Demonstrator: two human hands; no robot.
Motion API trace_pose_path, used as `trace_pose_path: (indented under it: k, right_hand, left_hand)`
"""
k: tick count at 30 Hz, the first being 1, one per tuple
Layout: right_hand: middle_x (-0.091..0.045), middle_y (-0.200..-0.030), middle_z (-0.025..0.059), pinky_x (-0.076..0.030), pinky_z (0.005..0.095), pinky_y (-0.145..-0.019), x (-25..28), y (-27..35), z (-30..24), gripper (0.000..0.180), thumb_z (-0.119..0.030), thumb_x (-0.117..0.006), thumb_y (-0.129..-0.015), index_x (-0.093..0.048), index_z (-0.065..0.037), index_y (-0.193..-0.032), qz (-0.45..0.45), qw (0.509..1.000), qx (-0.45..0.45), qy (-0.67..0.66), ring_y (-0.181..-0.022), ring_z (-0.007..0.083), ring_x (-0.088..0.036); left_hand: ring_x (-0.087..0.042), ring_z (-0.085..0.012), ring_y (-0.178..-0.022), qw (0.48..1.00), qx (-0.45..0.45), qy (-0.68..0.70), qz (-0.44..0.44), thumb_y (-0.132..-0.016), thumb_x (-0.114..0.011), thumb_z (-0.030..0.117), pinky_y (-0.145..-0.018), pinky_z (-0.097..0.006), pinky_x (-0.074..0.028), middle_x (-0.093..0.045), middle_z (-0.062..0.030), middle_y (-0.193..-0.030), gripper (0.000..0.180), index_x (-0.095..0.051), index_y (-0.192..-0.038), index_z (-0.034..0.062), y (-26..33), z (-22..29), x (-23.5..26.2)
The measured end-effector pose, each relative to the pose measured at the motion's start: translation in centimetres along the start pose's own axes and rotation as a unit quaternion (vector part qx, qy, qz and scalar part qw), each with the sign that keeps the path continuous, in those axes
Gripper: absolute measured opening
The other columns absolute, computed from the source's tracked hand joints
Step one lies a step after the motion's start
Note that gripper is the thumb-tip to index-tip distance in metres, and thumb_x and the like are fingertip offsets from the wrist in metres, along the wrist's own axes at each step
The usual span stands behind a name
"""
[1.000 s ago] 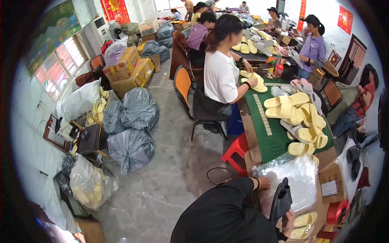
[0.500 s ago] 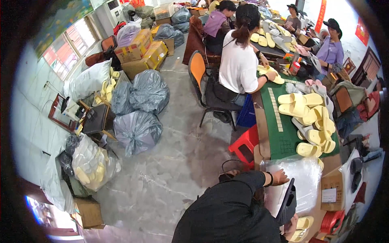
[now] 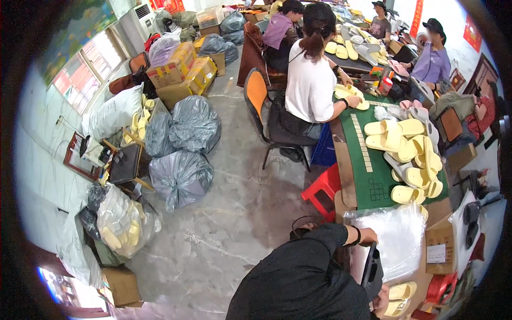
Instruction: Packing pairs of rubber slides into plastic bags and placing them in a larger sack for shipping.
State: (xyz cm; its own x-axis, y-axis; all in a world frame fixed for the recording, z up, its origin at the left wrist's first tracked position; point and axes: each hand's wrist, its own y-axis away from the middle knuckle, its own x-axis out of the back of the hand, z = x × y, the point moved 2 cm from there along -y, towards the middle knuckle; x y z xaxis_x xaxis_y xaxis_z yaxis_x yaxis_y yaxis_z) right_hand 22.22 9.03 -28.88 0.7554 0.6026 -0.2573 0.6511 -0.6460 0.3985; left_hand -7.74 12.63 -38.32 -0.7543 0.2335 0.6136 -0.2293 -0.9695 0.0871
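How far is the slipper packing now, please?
Done, it seems: a clear sack of yellow slippers and tied grey sacks on the floor. In hand: a person in black bends over one slipper beside plastic bags. Left: many loose slippers on the green table.

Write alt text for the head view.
A crowded workshop seen from above: people sit at long tables heaped with yellow slippers, one in black bending over clear bags nearby. Grey sacks and cartons stand on the concrete floor.
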Motion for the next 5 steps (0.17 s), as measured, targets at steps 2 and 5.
trace_pose_path:
  k: [2,5]
  right_hand:
    - [-0.06,-0.088,0.0082,-0.049,0.033,-0.075,1.2,-0.1,0.8,0.02,-0.013,-0.057,-0.077,-0.053,-0.002,-0.093,0.004,1.0,0.004,-0.011,-0.08,0.0203,-0.059]
    - [-0.061,-0.093,0.0087,-0.052,0.0327,-0.068,0.6,1.7,1.5,0.023,-0.015,-0.061,-0.075,-0.053,-0.005,-0.094,0.081,0.995,-0.047,-0.041,-0.079,0.0201,-0.061]
  left_hand:
    - [-0.057,-0.036,-0.066,0.984,-0.145,-0.059,0.084,-0.068,-0.055,0.013,-0.057,-0.044,-0.045,-0.06,-0.0101,-0.065,0.002,-0.055,-0.066,0.0115,-0.6,-2.8,-2.4]
    - [-0.058,-0.0356,-0.07,0.96,-0.198,-0.123,0.152,-0.068,-0.055,0.012,-0.06,-0.044,-0.046,-0.061,-0.0107,-0.071,0.006,-0.058,-0.073,0.013,-0.7,-2.6,-2.9]
